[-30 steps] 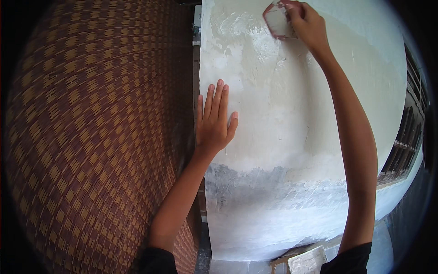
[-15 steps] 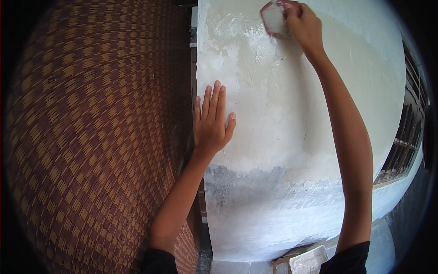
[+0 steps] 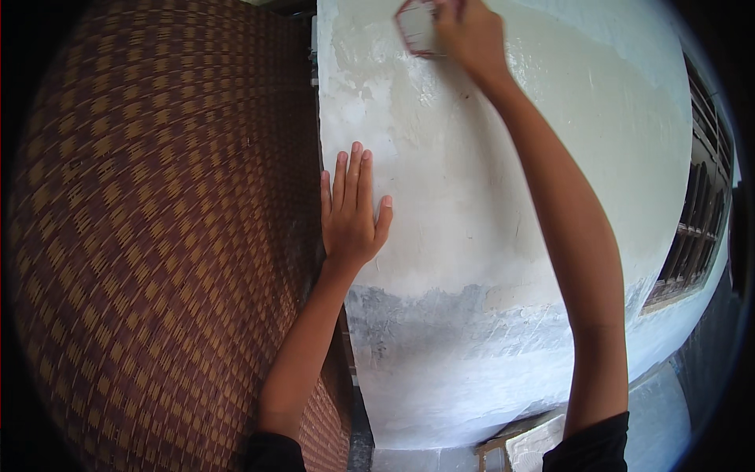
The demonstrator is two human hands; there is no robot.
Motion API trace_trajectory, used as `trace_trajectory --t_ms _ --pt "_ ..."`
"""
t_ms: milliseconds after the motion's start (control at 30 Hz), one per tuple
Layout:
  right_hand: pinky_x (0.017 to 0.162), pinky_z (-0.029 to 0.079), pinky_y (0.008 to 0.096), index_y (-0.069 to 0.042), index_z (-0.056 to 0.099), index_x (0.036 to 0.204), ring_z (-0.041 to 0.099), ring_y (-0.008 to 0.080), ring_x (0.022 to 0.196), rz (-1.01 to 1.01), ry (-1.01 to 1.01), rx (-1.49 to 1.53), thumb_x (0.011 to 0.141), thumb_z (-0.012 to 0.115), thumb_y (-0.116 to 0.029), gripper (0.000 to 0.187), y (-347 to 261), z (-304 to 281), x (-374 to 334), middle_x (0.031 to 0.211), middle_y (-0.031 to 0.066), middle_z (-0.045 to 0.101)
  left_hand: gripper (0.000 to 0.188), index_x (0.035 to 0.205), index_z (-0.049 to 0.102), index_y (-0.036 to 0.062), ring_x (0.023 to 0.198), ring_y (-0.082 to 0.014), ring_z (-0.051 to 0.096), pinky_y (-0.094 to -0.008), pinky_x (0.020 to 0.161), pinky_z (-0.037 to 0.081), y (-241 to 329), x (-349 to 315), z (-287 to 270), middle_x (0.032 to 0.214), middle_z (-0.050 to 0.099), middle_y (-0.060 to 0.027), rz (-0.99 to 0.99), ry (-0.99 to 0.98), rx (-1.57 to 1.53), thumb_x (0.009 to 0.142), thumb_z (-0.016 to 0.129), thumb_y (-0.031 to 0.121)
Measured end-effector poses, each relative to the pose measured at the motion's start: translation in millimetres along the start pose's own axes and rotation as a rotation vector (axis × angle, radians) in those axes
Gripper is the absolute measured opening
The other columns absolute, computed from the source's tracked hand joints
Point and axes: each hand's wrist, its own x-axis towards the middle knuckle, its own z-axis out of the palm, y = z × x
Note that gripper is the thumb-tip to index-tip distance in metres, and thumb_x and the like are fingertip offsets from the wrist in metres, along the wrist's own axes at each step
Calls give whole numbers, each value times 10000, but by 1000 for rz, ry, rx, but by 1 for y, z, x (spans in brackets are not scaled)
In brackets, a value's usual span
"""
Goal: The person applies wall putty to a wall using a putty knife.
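A wall (image 3: 440, 197) with cream-white plaster in its upper part fills the middle of the view. Against its left edge my left hand (image 3: 351, 228) lies flat, fingers stretched upward and thumb apart, holding nothing. High up, my right hand (image 3: 474, 39) grips a flat putty scraper (image 3: 417, 30) with a reddish rim and a pale face smeared with putty. The scraper is at the wall surface, partly hidden by my fingers. Wet, shiny putty streaks show just below it.
A woven brown and tan panel (image 3: 157, 236) stands along the left, beside the wall's edge. At the right is a window with dark bars (image 3: 692, 220). Low down, a white-smeared board or tray (image 3: 536, 447) rests by a wooden frame (image 3: 494, 456). Grey patches cross the lower wall.
My right hand has moved the scraper left and slightly up across the wall. My left hand stays flat at the wall's edge while the view has shifted a little.
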Motion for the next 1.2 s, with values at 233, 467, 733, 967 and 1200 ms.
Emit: trace_trajectory --t_ms 233,467,733,967,1200 --pt "735 539 352 47 653 1075 675 220 791 443 262 261 1004 527 -230 313 9 -66 0 870 164 711 649 1534 332 22 1502 -311 266 -517 1217 172 2 1 1 1612 314 -140 -28 2 37 961 465 297" --pt "804 451 515 -1 623 1035 614 415 844 -188 -57 53 959 552 -195 220 -42 27 -38 891 220 670 646 1529 318 6 1489 -357 277 -543 1203 170 1 1 0 1594 332 -170 -9 2 -4 965 456 288" --pt "836 541 337 -5 687 1139 703 233 919 444 225 -113 947 601 -327 385 70 -85 -4 1021 128 730 668 1534 308 7 1491 -358 272 -549 1205 171 1 1 -1 1600 318 -172 -14 -6 -7 949 483 277" --pt "757 517 429 0 650 1053 669 326 825 68 33 156 955 585 -249 276 -38 -4 -35 888 177 705 667 1536 310 16 1490 -356 274 -550 1205 170 -3 -1 -2 1600 321 -168 -19 -1 -15 947 482 278" --pt "826 537 377 -6 685 1123 711 312 879 172 79 -65 945 604 -344 391 13 -30 -34 950 181 734 660 1532 328 23 1489 -328 289 -537 1208 181 -6 -1 -3 1601 331 -146 -12 8 -16 949 493 287"
